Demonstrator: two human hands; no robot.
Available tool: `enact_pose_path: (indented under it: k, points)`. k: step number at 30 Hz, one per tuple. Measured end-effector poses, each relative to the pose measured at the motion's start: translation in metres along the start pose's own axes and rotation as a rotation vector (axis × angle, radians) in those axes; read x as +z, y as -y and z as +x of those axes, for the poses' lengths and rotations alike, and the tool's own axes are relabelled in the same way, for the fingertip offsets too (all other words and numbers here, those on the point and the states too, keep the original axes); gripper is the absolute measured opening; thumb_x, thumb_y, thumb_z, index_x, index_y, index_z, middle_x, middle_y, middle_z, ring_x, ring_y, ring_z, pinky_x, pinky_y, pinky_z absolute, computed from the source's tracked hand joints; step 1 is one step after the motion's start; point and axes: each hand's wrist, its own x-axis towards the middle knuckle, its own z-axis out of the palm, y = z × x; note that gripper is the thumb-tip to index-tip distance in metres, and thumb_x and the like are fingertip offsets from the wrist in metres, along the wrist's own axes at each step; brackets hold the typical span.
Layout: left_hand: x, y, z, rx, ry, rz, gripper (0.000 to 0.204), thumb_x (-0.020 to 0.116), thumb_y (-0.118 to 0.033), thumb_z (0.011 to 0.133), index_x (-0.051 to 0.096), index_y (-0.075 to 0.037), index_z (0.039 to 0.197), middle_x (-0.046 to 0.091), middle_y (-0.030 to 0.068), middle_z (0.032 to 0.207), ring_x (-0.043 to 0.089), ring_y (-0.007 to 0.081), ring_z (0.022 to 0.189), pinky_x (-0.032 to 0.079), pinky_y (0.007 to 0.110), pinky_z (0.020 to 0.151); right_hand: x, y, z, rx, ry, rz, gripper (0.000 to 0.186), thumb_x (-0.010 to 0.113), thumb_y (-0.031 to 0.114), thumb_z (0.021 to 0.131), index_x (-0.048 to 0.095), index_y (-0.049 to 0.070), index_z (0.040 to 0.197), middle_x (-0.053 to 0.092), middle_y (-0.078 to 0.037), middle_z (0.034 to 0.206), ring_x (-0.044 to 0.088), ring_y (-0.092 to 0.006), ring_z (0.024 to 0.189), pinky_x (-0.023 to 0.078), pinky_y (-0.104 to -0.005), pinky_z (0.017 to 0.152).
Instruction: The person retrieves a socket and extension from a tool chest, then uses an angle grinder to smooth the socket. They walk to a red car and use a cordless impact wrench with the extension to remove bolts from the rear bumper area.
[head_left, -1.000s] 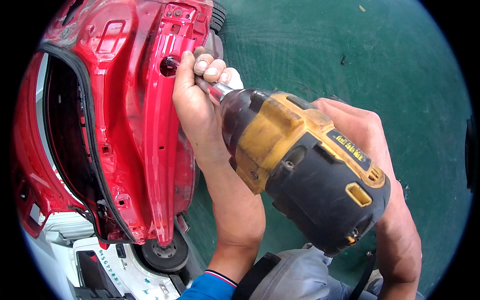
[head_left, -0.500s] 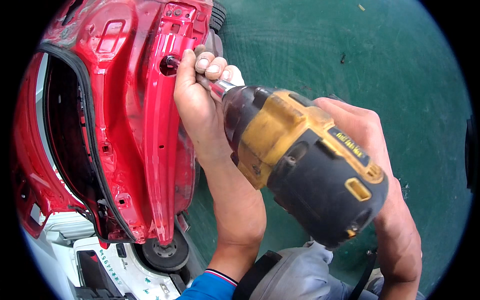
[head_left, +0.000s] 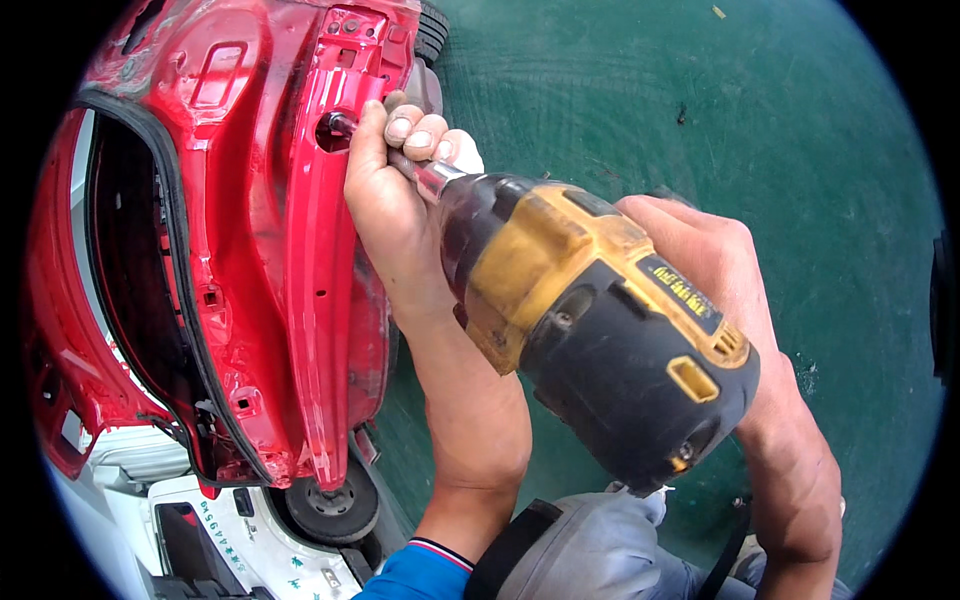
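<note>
A yellow and black impact wrench (head_left: pixel 600 320) spans the middle of the view, its nose aimed up and left. My right hand (head_left: pixel 695 245) is closed around its grip, most of which the tool's body hides. From the nose runs a metal extension bar (head_left: pixel 436 178), and my left hand (head_left: pixel 400 185) wraps its fingers around that bar. Beyond my left thumb, the bar's dark tip (head_left: pixel 342 124) enters a round hole in the red bumper beam (head_left: pixel 318 260) of a stripped red car body (head_left: pixel 235 190). Whatever the tip meets inside the hole is hidden.
A black rubber seal (head_left: pixel 178 230) edges the car's opening at left. One tire (head_left: pixel 432 35) shows beyond the beam, above my left hand. Lower left stands a white vehicle (head_left: pixel 250 535) with a dark wheel (head_left: pixel 330 505). Green floor (head_left: pixel 620 90) lies to the right.
The impact wrench and my right hand have shifted slightly left. My left hand keeps its hold on the bar, and the tip is still at the hole.
</note>
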Motion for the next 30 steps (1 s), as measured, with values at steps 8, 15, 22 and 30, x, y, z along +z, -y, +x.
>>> enact_pose_path:
  k: [8, 15, 22, 30]
  points:
    - [0.003, 0.0, -0.004, 0.029, 0.014, 0.033, 0.022, 0.045, -0.022, 0.105, 0.055, -0.005, 0.095, 0.051, -0.0017, 0.071, 0.048, 0.0107, 0.06, 0.045, 0.029, 0.058, -0.004, -0.004, 0.005, -0.074, -0.003, 0.066, 0.027, 0.07, 0.022, 0.075, 0.059, -0.001, 0.083, 0.053, -0.009, 0.072, 0.054, -0.0224, 0.065, 0.044, -0.0348, 0.061]
    - [0.0, 0.001, -0.002, 0.004, 0.007, -0.028, 0.023, 0.046, -0.022, 0.105, 0.057, -0.004, 0.096, 0.051, -0.002, 0.07, 0.047, 0.0109, 0.058, 0.045, 0.029, 0.057, -0.006, -0.007, 0.006, -0.076, 0.007, 0.024, 0.027, 0.07, 0.022, 0.075, 0.059, -0.001, 0.082, 0.052, -0.01, 0.071, 0.053, -0.0256, 0.065, 0.044, -0.0349, 0.062]
    - [0.009, 0.004, -0.005, 0.018, -0.03, 0.009, 0.024, 0.046, -0.023, 0.105, 0.055, -0.005, 0.091, 0.049, -0.0017, 0.067, 0.045, 0.0106, 0.057, 0.043, 0.029, 0.056, -0.004, -0.01, 0.006, -0.127, -0.051, -0.013, 0.026, 0.071, 0.022, 0.076, 0.058, 0.001, 0.084, 0.052, -0.008, 0.072, 0.055, -0.023, 0.067, 0.045, -0.0334, 0.063]
    - [0.006, 0.009, -0.003, 0.038, -0.057, 0.025, 0.026, 0.045, -0.019, 0.104, 0.049, -0.009, 0.08, 0.045, -0.0027, 0.063, 0.041, 0.0088, 0.053, 0.042, 0.028, 0.054, 0.01, -0.021, -0.003, -0.085, -0.081, 0.085, 0.033, 0.073, 0.017, 0.077, 0.065, 0.002, 0.105, 0.063, -0.01, 0.093, 0.063, -0.024, 0.08, 0.051, -0.0322, 0.074]
